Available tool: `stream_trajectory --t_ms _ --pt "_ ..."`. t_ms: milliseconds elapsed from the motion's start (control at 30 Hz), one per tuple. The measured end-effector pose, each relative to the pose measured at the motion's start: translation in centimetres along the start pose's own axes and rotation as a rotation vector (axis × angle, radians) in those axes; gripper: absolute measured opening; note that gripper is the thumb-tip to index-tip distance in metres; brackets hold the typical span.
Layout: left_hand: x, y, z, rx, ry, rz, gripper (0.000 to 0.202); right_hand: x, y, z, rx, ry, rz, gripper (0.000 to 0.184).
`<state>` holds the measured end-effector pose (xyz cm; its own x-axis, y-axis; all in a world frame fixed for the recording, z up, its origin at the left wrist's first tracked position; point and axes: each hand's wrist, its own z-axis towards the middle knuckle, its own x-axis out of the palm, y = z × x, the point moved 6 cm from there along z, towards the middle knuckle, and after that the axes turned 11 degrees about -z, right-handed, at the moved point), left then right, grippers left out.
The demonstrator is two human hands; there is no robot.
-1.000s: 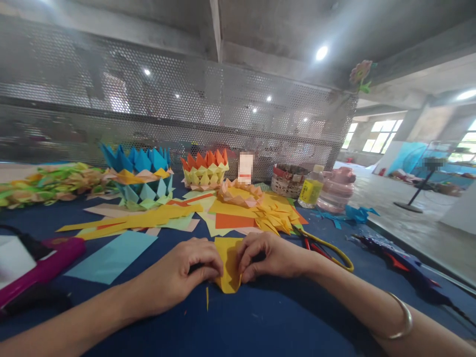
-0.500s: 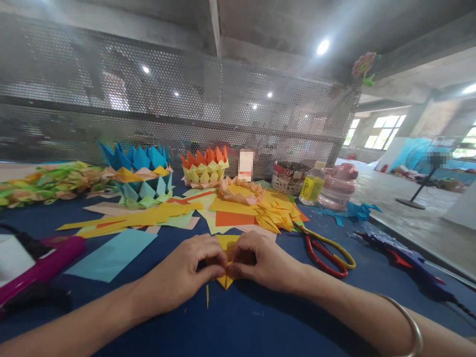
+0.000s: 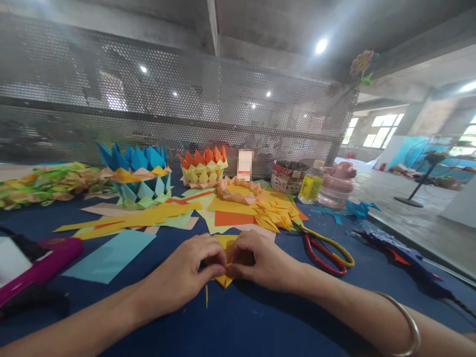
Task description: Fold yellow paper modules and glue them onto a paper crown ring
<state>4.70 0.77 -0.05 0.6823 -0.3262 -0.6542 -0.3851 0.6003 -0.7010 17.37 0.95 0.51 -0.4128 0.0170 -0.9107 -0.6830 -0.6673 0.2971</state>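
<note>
A small piece of folded yellow paper lies on the dark blue table in front of me, its pointed end toward me. My left hand pinches its left side between thumb and fingers. From the right, my right hand pinches the same paper, and the fingertips of both hands nearly meet over its middle. Part of the sheet is hidden under my fingers. Just beyond lie folded yellow paper triangles in a heap and an orange sheet.
Scissors and a dark blue glue gun lie at right. A magenta tool and a light blue sheet are at left. Behind stand a blue paper crown, an orange-yellow one, a bottle and a pink jug.
Both hands keep their pinch on the yellow paper with hardly any movement. The whole view has shifted very slightly.
</note>
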Motion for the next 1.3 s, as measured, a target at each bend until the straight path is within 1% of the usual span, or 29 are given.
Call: stream_trajectory --t_ms 267,367,400,467,533,600,667,767,900,1000,1067,1167,1300 --pt "0.1 0.0 0.0 0.018 -0.020 0.027 0.018 0.2 -0.4 0.0 0.037 0.025 0.028 0.016" --pt "0.0 -0.1 -0.1 0.032 -0.044 0.067 0.011 0.1 -0.2 0.0 0.025 0.008 0.015 0.019" --pt "-0.2 -0.2 -0.1 0.044 -0.071 0.095 0.008 0.0 -0.1 0.0 0.022 0.005 0.010 0.020" --pt "-0.4 -0.5 -0.3 0.090 -0.123 0.175 0.009 0.0 0.0 0.0 0.027 0.005 -0.005 0.020" --pt "-0.1 -0.9 -0.7 0.166 -0.119 0.267 0.008 -0.1 -0.1 0.0 0.045 0.006 -0.036 0.019" --pt "0.6 -1.1 -1.2 0.251 -0.070 0.338 0.018 -0.1 -0.1 -0.1 0.054 0.008 -0.063 0.018" --pt "1.2 -1.2 -2.0 0.306 -0.041 0.377 0.027 -0.1 -0.1 -0.1 0.053 -0.001 -0.068 0.018" --pt "1.3 -1.5 -3.2 0.335 -0.077 0.425 0.035 -0.2 -0.2 -0.2 0.055 -0.016 -0.060 0.018" --pt "1.3 -2.4 -4.3 0.433 -0.082 0.514 0.040 -0.1 -0.4 -0.2 0.073 -0.001 -0.039 0.019" --pt "1.2 -2.5 -4.6 0.509 -0.140 0.534 0.048 -0.1 -0.5 -0.2 0.093 0.009 -0.040 0.020" --pt "1.3 -2.3 -4.7 0.526 -0.167 0.548 0.050 0.0 -0.5 -0.2 0.102 0.010 -0.037 0.020" --pt "1.5 -1.9 -4.7 0.515 -0.153 0.571 0.049 0.1 -0.6 -0.2 0.100 0.010 -0.014 0.019" --pt "1.5 -2.2 -4.6 0.509 -0.148 0.575 0.048 0.1 -0.8 -0.2 0.128 0.022 0.014 0.021"
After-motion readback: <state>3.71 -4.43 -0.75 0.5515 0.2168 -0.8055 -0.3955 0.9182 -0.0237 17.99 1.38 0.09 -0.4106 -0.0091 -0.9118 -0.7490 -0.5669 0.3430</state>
